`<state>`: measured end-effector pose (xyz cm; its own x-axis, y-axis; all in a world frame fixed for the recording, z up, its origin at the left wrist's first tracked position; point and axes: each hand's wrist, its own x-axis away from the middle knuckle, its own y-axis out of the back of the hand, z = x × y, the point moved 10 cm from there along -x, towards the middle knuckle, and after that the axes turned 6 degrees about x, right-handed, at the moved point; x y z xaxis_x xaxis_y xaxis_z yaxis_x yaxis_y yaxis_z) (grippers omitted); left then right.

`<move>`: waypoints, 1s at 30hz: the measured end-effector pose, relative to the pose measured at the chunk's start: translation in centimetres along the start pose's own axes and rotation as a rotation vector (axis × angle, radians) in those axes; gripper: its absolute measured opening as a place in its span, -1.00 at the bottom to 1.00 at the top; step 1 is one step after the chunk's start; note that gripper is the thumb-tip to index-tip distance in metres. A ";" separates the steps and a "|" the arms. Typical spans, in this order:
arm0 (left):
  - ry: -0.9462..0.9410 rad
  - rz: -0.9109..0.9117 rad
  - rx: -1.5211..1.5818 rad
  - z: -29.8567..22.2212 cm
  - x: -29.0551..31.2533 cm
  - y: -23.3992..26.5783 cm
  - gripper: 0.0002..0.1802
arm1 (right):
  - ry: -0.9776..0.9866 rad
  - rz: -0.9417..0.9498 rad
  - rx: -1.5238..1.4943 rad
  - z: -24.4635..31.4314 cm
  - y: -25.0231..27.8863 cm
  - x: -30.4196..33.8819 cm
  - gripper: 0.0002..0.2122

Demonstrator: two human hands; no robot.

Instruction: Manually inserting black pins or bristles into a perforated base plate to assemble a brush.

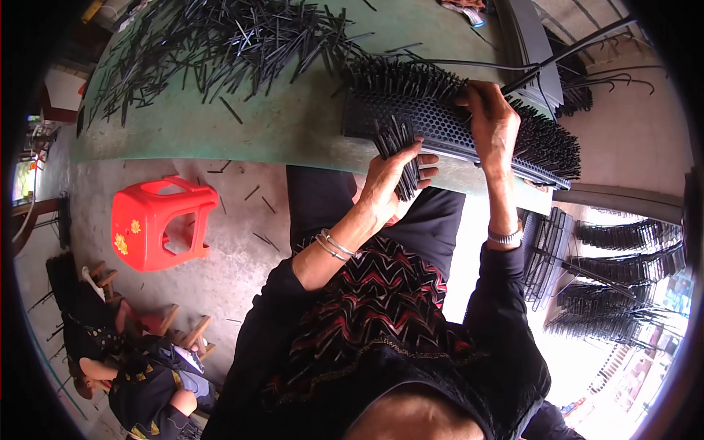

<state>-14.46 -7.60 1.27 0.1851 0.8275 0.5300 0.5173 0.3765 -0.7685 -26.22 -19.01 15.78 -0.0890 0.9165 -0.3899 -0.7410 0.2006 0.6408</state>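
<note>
In my left hand (385, 180) lies a bundle of thin black sticks (400, 150), held at the near edge of the table under the thumb. My right hand (493, 121) is pinched at the top of a long black perforated rack (418, 114). Whatever its fingertips hold is too small to make out. Black sticks (546, 139) stand upright in dense rows along the rack, on both sides of my right hand. The rack's near face shows bare rows of small holes.
A big heap of loose black sticks (249, 37) covers the far left of the green table (293, 132). Thin black metal rods (572, 51) cross at the right. On the floor stands a red plastic stool (147, 227). Filled racks (623, 253) are stacked at right; people (139, 367) sit lower left.
</note>
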 end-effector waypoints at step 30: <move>-0.028 -0.021 -0.022 -0.2 0.0 0.3 -0.80 | 0.329 0.114 0.220 1.6 -4.0 -0.2 -0.86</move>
<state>-14.16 -7.52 1.09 0.1510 0.8307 0.5358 0.5391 0.3851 -0.7490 -22.14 -19.46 14.33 -0.3972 0.7847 -0.4759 -0.5574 0.2057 0.8043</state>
